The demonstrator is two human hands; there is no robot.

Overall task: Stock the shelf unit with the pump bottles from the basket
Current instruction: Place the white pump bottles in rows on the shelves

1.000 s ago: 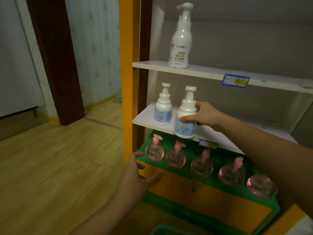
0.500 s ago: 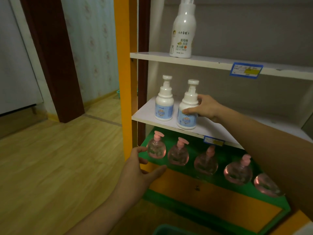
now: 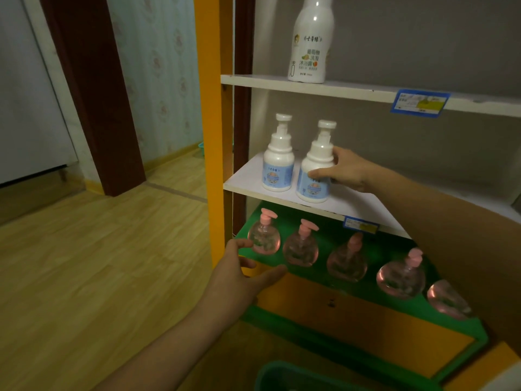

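Observation:
Two white pump bottles with blue labels stand side by side on the middle white shelf [image 3: 248,179]. My right hand [image 3: 344,170] grips the right one [image 3: 314,176] from its right side, thumb across the label; it stands upright next to the left bottle [image 3: 277,165]. My left hand [image 3: 239,280] hovers open, empty, at the front left corner of the green bottom shelf [image 3: 439,314], just below the leftmost of several round pink pump bottles [image 3: 265,238]. A green basket rim [image 3: 282,373] shows at the bottom edge.
A tall white bottle [image 3: 308,49] stands on the top shelf [image 3: 352,90]. The yellow upright post [image 3: 211,136] borders the unit on the left. Blue price tags [image 3: 418,103] hang on shelf edges. Wooden floor [image 3: 98,263] and a dark door frame [image 3: 93,94] lie to the left.
The view has moved closer to the shelf. My right hand has set the bottle further back, upright next to the first one. My left hand stays near the bottom shelf corner.

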